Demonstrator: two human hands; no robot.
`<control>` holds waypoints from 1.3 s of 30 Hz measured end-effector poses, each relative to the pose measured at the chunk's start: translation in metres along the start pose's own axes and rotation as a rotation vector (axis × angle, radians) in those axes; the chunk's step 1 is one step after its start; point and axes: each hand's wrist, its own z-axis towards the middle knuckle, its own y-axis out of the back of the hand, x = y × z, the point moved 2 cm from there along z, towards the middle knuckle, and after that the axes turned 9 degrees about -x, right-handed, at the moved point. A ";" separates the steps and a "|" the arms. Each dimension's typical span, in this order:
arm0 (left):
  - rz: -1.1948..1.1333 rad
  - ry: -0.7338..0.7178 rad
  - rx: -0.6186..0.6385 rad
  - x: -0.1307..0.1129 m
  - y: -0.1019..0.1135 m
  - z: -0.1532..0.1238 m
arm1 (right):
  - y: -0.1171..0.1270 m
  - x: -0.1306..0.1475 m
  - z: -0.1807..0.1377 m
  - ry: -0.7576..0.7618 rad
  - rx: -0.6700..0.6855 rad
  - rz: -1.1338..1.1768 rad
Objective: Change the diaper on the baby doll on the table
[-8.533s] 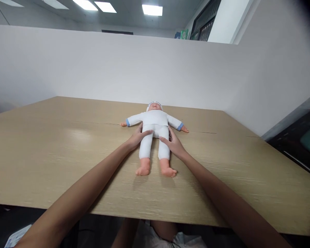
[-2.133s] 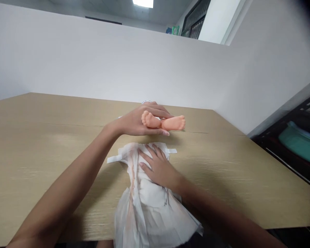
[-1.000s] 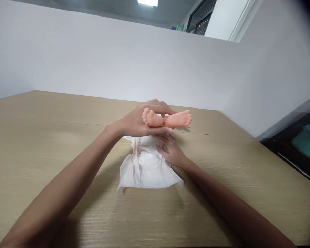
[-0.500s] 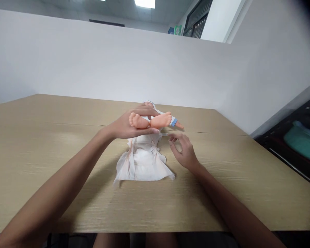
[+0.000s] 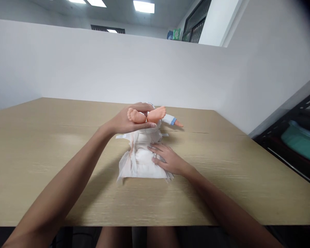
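A baby doll (image 5: 157, 113) lies on its back with its feet toward me and its legs raised. My left hand (image 5: 130, 119) is closed around the doll's legs, thumb below and fingers above. One sleeved doll arm with a blue cuff reaches out to the right; most of the body and head is hidden behind my hand. An unfolded white diaper (image 5: 144, 165) lies on the table under the doll, its front part spread toward me and tape tabs showing on both sides. My right hand (image 5: 169, 159) rests on the diaper's right side, fingers outstretched.
The wooden table (image 5: 67, 165) reaches to a white partition wall (image 5: 105, 69) behind the doll. At the far right stands a dark rack (image 5: 281, 151) with a green-blue item (image 5: 302, 141) in it. A green package (image 5: 176, 33) shows beyond the wall.
My right hand has moved from beside the tape tab down and left onto the diaper, its fingers straightening. My left hand still holds the legs, slightly further left.
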 end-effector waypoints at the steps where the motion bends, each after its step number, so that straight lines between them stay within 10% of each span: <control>1: 0.003 0.004 -0.008 0.001 0.000 0.000 | -0.003 -0.001 -0.002 -0.006 0.027 -0.014; 17: 0.049 -0.061 -0.008 -0.001 -0.006 0.004 | -0.005 0.001 -0.008 -0.052 0.024 -0.058; 29: 0.016 -0.163 0.030 -0.007 -0.030 -0.014 | 0.030 -0.002 -0.003 -0.033 -0.644 0.065; 39: -0.002 -0.199 0.135 -0.002 -0.055 -0.062 | 0.024 0.015 -0.002 0.112 -0.525 0.104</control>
